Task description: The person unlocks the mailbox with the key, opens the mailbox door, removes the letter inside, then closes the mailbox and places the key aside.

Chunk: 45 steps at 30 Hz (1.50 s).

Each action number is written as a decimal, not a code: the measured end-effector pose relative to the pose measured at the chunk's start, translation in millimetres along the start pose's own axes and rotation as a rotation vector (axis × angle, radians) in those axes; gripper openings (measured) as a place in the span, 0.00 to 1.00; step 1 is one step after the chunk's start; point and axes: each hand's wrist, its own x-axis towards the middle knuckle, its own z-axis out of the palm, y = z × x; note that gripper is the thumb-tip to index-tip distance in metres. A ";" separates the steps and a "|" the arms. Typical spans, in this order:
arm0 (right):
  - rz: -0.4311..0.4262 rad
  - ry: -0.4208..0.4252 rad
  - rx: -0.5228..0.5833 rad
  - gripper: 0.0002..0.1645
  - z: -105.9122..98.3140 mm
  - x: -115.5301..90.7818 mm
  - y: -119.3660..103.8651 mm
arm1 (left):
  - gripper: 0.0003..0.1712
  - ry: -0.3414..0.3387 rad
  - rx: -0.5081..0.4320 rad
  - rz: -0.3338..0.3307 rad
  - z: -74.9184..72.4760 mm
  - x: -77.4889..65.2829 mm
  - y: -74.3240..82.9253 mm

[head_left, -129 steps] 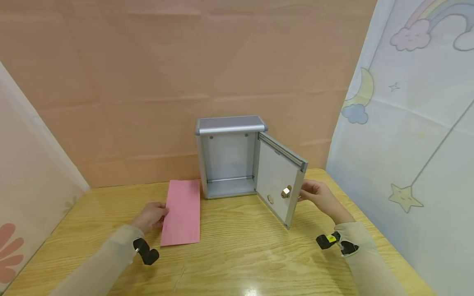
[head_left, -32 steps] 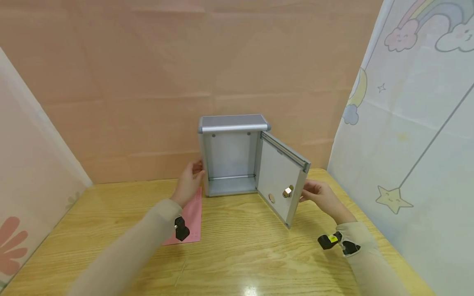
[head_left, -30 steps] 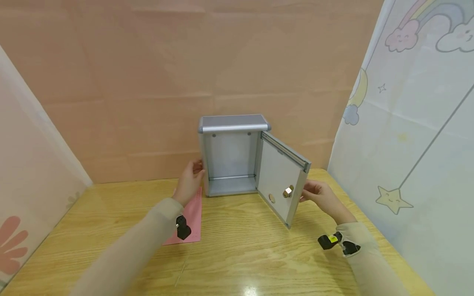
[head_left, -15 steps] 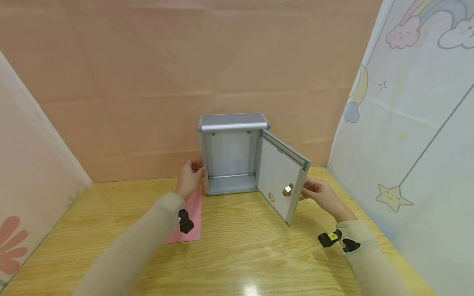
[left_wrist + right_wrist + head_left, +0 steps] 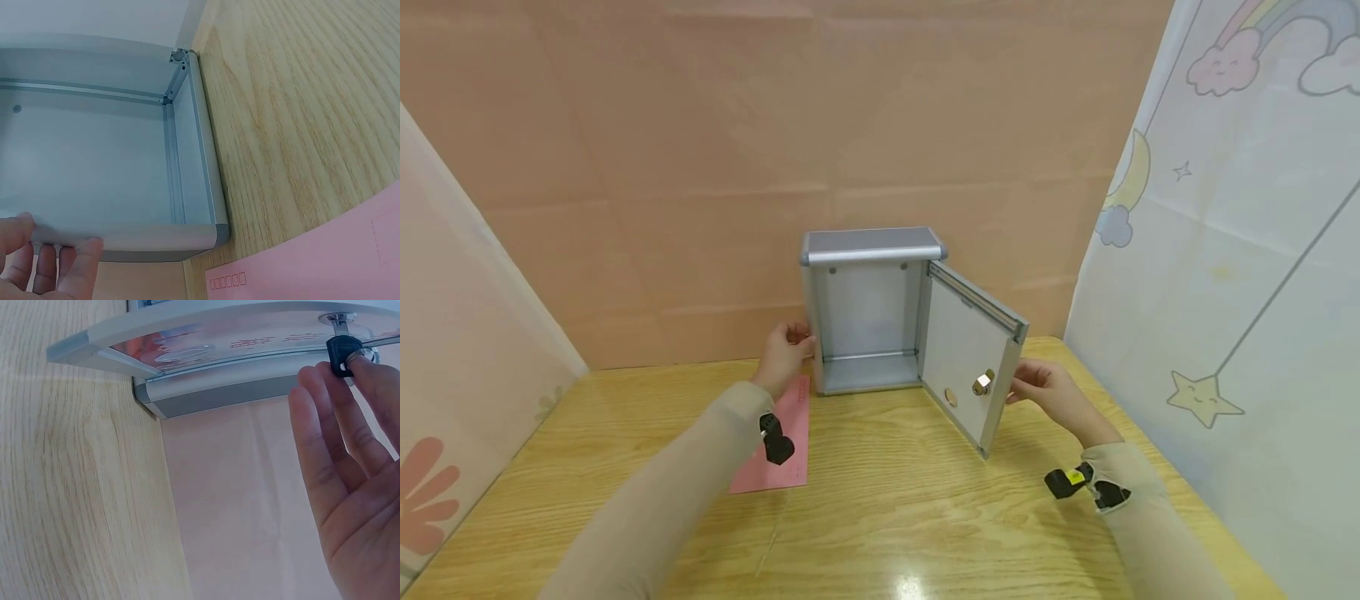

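One silver-grey rectangular metal box (image 5: 871, 312) stands upright on the yellow wood-grain table (image 5: 880, 517), its white, grey-framed door (image 5: 962, 354) swung open to the right. The left hand (image 5: 784, 360) has its thumb and bent fingers gripping the edge of the box's left side. On the door's outer face, the right hand (image 5: 1052, 402) pinches a small black-headed metal key (image 5: 341, 353) in the lock. A flat pink paper envelope (image 5: 788, 471), partly hidden by the left forearm, lies near the box.
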 end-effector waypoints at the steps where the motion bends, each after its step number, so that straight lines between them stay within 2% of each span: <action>1: -0.004 -0.001 0.003 0.14 0.1 0.3 0.1 | 0.17 0.000 -0.010 -0.005 0.2 0.1 0.9; 11: -0.029 -0.002 0.029 0.17 0.3 1.3 0.6 | 0.18 -0.022 -0.110 -0.072 -0.8 1.8 5.1; 20: -0.037 -0.003 0.039 0.17 3.0 1.2 3.5 | 0.18 -0.021 -0.114 -0.091 0.3 0.0 7.1; 25: -0.044 -0.049 0.029 0.12 11.3 3.9 0.0 | 0.19 -0.024 -0.110 -0.099 0.2 0.7 6.6; 31: 0.010 -0.138 -0.038 0.14 33.7 14.0 -17.9 | 0.17 -0.031 -0.133 -0.091 -0.5 2.0 6.3; 36: 0.010 -0.199 -0.052 0.15 59.6 24.7 -31.4 | 0.17 -0.023 -0.118 -0.095 0.1 -1.2 8.4; 45: 0.060 -0.155 0.007 0.16 109.2 46.6 -47.2 | 0.18 -0.021 -0.129 -0.107 2.0 -8.0 12.4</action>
